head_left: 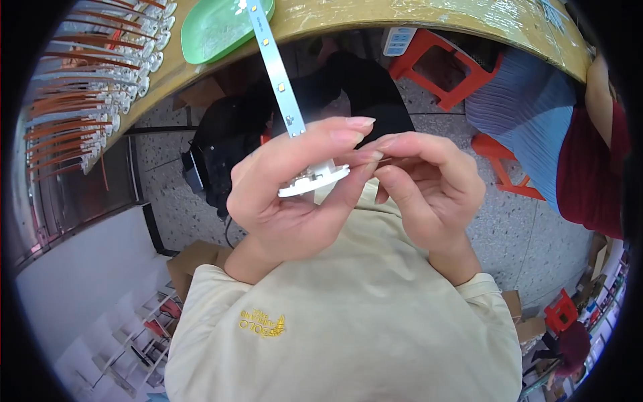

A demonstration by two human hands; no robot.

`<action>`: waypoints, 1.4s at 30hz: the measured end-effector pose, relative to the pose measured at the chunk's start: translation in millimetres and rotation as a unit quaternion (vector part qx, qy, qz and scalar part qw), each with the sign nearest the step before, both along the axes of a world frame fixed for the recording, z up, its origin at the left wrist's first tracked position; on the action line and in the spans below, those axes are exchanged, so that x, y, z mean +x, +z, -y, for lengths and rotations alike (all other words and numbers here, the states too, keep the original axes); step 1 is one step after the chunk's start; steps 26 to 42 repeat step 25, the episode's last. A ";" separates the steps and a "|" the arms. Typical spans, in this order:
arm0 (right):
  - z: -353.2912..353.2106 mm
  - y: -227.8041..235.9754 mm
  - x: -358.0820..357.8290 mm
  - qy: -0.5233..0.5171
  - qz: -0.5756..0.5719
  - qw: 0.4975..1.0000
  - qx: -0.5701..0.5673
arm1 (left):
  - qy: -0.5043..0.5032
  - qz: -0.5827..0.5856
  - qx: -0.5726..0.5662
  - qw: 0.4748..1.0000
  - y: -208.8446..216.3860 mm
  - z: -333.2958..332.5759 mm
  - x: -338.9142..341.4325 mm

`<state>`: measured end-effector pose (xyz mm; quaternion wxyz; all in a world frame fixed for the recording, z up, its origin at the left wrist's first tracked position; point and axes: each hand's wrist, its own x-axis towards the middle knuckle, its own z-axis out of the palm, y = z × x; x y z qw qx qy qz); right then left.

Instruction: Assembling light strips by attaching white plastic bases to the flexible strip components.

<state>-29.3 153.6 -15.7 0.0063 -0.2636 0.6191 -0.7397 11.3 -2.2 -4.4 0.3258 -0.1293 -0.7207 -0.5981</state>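
Note:
In front of my chest, my left hand is closed around a narrow white LED strip with small yellow chips along it. Beneath its fingers shows a white round plastic base, tilted and seen nearly edge-on; the fingers hide how it meets the strip. My right hand is closed, thumb and forefinger pinched together against the left fingertips. Something thin and dark seems to lie between the fingertips, too small to name.
A green tray sits on the wooden table. Many brown-red strips with white round bases stand at the left. Orange stools are beyond, and a person in a dark red top sits at the right.

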 end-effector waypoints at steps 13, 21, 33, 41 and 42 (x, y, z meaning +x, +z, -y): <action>-3.0 8.9 -4.6 -0.024 0.051 0.998 -0.011 | -0.029 0.054 0.035 0.997 2.3 -1.1 2.9; -0.3 8.2 -7.6 -0.022 -0.046 0.999 0.011 | -0.013 0.047 -0.010 0.999 5.8 2.5 3.8; 1.3 12.6 -14.6 -0.042 -0.111 0.993 0.023 | -0.012 0.055 -0.092 0.994 5.1 10.2 6.2; 1.3 12.6 -14.6 -0.042 -0.111 0.993 0.023 | -0.012 0.055 -0.092 0.994 5.1 10.2 6.2; 1.3 12.6 -14.6 -0.042 -0.111 0.993 0.023 | -0.012 0.055 -0.092 0.994 5.1 10.2 6.2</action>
